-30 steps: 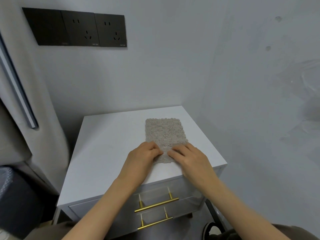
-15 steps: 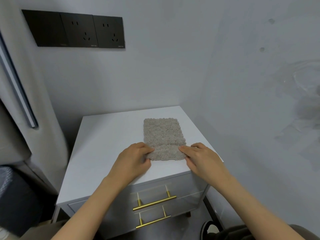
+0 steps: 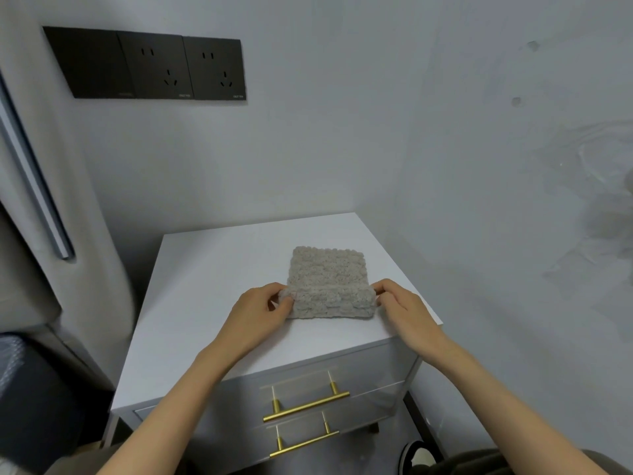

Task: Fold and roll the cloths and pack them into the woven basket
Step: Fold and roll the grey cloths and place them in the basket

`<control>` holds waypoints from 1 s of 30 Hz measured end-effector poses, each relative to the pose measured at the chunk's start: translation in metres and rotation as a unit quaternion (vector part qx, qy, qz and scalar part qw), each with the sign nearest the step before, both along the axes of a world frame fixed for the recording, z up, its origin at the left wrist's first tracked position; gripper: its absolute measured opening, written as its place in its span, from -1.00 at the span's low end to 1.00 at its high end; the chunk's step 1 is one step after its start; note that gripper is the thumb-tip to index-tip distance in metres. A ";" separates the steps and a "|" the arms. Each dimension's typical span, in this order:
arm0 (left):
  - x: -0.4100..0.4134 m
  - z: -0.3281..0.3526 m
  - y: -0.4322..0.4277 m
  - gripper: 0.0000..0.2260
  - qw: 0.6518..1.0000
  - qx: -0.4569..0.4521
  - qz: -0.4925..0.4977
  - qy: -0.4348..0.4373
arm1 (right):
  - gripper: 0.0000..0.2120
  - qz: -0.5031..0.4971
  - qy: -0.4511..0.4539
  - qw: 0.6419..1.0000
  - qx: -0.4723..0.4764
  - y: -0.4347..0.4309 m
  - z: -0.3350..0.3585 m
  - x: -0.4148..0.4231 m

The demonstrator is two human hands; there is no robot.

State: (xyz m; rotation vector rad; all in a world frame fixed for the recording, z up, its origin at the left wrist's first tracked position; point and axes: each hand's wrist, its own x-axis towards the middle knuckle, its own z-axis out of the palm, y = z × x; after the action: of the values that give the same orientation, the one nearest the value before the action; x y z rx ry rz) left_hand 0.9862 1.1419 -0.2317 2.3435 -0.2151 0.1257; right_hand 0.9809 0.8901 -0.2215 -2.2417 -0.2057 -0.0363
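On the far left a pale curtain (image 3: 92, 214) hangs beside the wall, and above it you see a black panel of 3 sockets (image 3: 147, 63). Below stands a white bedside cabinet (image 3: 205, 296), and your work lies on its top.

Your left hand (image 3: 257, 313) rests on the cabinet top, with thumb and fingertips pinching the left end of the beige, nubbly cloth (image 3: 329, 282). The cloth lies on the right half of the top, near the front edge. Its near part is turned over on itself into a thick band running side to side, and the far part lies flat behind it in 1 layer. Whether that band is a fold or the start of a roll cannot be told.

Your right hand (image 3: 404, 313) pinches the right end of the same band, fingers curled onto it, so both hands grip the cloth at opposite ends.

On the cabinet front, 2 gold bar handles (image 3: 305, 407) sit 1 above the other. At the bottom right a shoe (image 3: 416, 455) shows on the floor.
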 end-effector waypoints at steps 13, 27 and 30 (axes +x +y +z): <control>0.007 0.000 -0.012 -0.78 0.999 0.024 0.036 0.025 | -0.57 -0.085 0.019 0.986 -0.145 0.001 -0.010 0.008; -0.003 0.001 -0.038 -0.78 0.973 0.117 -0.054 -0.192 | -0.69 0.007 -0.349 0.908 -0.230 0.032 -0.007 -0.002; -0.004 -0.002 -0.036 -0.75 0.972 0.134 -0.060 -0.184 | -0.59 0.047 -0.370 0.882 -0.288 0.036 -0.013 -0.007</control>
State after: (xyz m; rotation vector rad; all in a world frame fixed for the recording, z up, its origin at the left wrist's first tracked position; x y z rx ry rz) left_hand 0.9820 1.1058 -0.2333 2.5509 -0.5876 0.5005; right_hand 0.9742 0.9262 -0.2348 -2.6966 -0.8264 -0.8948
